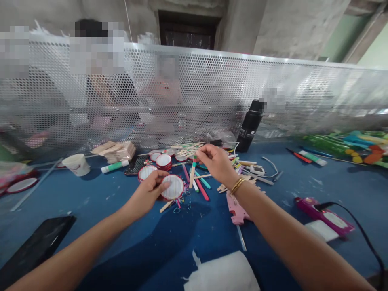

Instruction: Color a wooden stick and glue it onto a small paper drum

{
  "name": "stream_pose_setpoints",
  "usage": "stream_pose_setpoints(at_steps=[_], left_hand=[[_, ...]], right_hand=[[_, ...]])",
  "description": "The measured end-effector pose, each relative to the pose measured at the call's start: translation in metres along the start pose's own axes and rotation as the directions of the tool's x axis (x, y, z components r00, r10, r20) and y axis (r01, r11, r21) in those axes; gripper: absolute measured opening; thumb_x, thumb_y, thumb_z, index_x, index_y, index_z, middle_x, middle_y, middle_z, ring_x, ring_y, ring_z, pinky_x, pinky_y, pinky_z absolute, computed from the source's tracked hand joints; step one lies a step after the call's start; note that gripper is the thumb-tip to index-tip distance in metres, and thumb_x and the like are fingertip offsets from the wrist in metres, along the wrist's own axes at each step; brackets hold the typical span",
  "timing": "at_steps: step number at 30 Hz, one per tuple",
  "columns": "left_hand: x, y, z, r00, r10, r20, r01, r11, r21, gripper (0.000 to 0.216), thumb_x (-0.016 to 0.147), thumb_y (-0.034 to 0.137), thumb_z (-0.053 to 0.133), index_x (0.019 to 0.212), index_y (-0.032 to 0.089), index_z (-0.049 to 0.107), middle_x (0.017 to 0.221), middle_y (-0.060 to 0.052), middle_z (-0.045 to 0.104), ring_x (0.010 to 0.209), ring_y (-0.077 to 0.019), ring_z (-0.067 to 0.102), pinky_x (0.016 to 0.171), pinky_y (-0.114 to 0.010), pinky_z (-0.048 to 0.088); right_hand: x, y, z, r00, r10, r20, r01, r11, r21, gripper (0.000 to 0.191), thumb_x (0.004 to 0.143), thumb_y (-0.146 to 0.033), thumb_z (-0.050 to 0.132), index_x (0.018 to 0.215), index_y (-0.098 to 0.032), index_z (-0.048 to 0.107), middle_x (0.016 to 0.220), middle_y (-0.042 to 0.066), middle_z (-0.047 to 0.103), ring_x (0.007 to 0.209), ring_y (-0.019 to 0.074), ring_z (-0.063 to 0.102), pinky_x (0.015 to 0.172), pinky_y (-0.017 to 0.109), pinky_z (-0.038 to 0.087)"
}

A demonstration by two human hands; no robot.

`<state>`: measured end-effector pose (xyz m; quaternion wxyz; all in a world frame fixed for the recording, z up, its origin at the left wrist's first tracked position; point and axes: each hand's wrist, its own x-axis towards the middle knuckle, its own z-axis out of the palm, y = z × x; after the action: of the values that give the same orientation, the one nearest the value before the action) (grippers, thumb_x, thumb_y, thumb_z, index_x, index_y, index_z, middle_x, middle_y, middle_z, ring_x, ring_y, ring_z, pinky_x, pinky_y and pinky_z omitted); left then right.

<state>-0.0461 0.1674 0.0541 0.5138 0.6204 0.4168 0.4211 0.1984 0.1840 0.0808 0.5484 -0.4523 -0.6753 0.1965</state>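
Note:
My left hand (pixel 150 190) grips a round white disc with a red rim (pixel 172 187), held just above the blue table (pixel 127 226). My right hand (pixel 216 161) pinches the top of a wooden craft stick with a green and red end (pixel 192 171), which hangs down beside the disc. Coloured sticks (pixel 201 184) and small rubber bands (pixel 182 202) lie under both hands. More red-rimmed discs (pixel 163 160) sit a little farther back.
A pink glue gun (pixel 236 208) lies by my right forearm, a purple one (pixel 324 216) with a black cord at right. A black bottle (pixel 250 125), white cup (pixel 77 163), glue stick (pixel 114 166), stick stacks (pixel 117 150), phone (pixel 39 244). Perforated metal screen (pixel 212 89) with people behind.

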Motion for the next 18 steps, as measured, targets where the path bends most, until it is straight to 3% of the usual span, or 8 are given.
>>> stream_pose_setpoints(at_steps=[4, 11, 18], left_hand=[[-0.006, -0.005, 0.007, 1.000, 0.011, 0.016, -0.013, 0.995, 0.101, 0.031, 0.074, 0.045, 0.078, 0.085, 0.020, 0.062, 0.073, -0.001, 0.062, 0.065, -0.0184, 0.059, 0.055, -0.027, 0.049], [-0.010, -0.011, 0.011, 0.987, 0.142, -0.071, -0.119, 0.957, 0.263, 0.020, 0.076, 0.039, 0.074, 0.077, 0.020, 0.066, 0.066, 0.002, 0.058, 0.062, -0.0148, 0.050, 0.058, -0.025, 0.041], [-0.012, -0.011, 0.015, 0.989, 0.123, -0.087, -0.099, 0.966, 0.238, 0.023, 0.073, 0.038, 0.075, 0.078, 0.021, 0.060, 0.069, 0.003, 0.060, 0.062, -0.0146, 0.053, 0.057, -0.025, 0.043]], right_hand=[[-0.007, 0.003, 0.014, 0.998, -0.057, 0.021, 0.059, 0.994, -0.089, 0.020, 0.092, -0.033, 0.057, 0.077, -0.021, 0.060, 0.070, -0.001, 0.064, 0.064, 0.0129, 0.057, 0.065, 0.027, 0.045], [-0.017, -0.004, 0.034, 0.998, -0.054, 0.042, 0.056, 0.997, -0.050, 0.018, 0.093, -0.032, 0.055, 0.078, -0.021, 0.060, 0.074, 0.000, 0.067, 0.069, 0.0144, 0.060, 0.068, 0.026, 0.046], [-0.024, -0.011, 0.038, 0.995, -0.080, 0.062, 0.083, 0.996, -0.040, 0.020, 0.093, -0.033, 0.054, 0.078, -0.021, 0.061, 0.072, 0.000, 0.065, 0.067, 0.0137, 0.058, 0.066, 0.026, 0.044]])
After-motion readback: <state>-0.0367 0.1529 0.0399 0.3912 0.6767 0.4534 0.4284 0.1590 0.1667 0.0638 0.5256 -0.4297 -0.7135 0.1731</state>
